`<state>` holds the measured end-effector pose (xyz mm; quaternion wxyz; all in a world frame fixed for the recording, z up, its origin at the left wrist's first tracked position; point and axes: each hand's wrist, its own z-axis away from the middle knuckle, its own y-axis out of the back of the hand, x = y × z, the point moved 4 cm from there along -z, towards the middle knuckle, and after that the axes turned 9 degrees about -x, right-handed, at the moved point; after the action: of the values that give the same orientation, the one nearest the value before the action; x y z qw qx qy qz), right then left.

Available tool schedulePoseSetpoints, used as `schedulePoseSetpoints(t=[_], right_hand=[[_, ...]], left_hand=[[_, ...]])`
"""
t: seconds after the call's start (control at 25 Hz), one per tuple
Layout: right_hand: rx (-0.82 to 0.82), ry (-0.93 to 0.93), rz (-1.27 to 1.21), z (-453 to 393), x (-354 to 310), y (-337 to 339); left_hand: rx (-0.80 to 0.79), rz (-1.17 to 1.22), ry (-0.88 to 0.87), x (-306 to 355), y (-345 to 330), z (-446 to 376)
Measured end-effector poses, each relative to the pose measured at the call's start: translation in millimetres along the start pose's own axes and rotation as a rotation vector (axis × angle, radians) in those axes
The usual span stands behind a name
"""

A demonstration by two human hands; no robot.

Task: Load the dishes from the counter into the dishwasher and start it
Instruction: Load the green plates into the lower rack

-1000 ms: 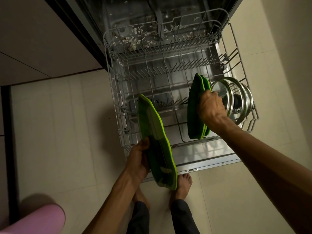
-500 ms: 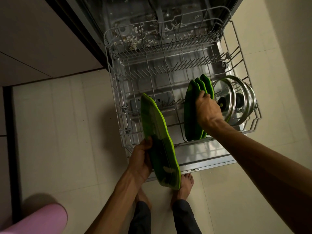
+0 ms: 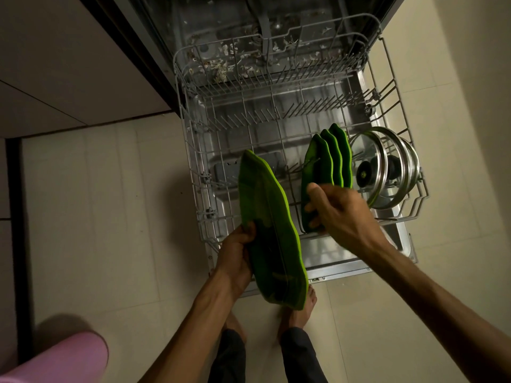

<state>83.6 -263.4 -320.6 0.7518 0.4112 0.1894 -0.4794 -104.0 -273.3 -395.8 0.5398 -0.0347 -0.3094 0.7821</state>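
The left hand (image 3: 237, 250) gripped the stack (image 3: 272, 233) by its 9 o'clock edge, above the rack (image 3: 190, 161). A slip could drop it. At 3 o'clock, the right hand (image 3: 341, 214) (fingers loosely spread) risked toppling 3 plates (image 3: 329, 161) against the lids (image 3: 387, 167).

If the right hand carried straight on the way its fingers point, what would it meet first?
Probably the nearest of the green plates standing in the rack: the right hand points at them from close by, though depth is unclear.
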Motion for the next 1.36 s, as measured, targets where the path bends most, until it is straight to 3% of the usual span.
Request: schedulePoseSetpoints(t=[0.08, 0.2, 0.36, 0.56, 0.68, 0.96, 1.36], right_hand=[[-0.115, 0.034, -0.128, 30, -17, -11], [-0.127, 0.130, 0.124, 51, -23, -23], [-0.059, 0.054, 0.230, 49, -14, -14], [0.208, -0.034, 0.250, 48, -21, 45], [0.327, -0.085, 0.394, 29, -17, 70], [0.138, -0.147, 0.430, -14, -2, 42], [0.100, -0.292, 0.506, -54, 11, 24]], left_hand=[[-0.018, -0.031, -0.037, 0, 1, -5], [-0.043, -0.134, -0.044, -6, -3, -7], [-0.030, -0.188, -0.038, -7, -19, -10], [0.064, -0.163, -0.107, 14, -18, -19], [0.105, -0.129, -0.141, 25, -5, -19], [0.135, -0.125, -0.138, 22, 6, -13], [0.146, -0.148, -0.136, 19, 8, -7]])
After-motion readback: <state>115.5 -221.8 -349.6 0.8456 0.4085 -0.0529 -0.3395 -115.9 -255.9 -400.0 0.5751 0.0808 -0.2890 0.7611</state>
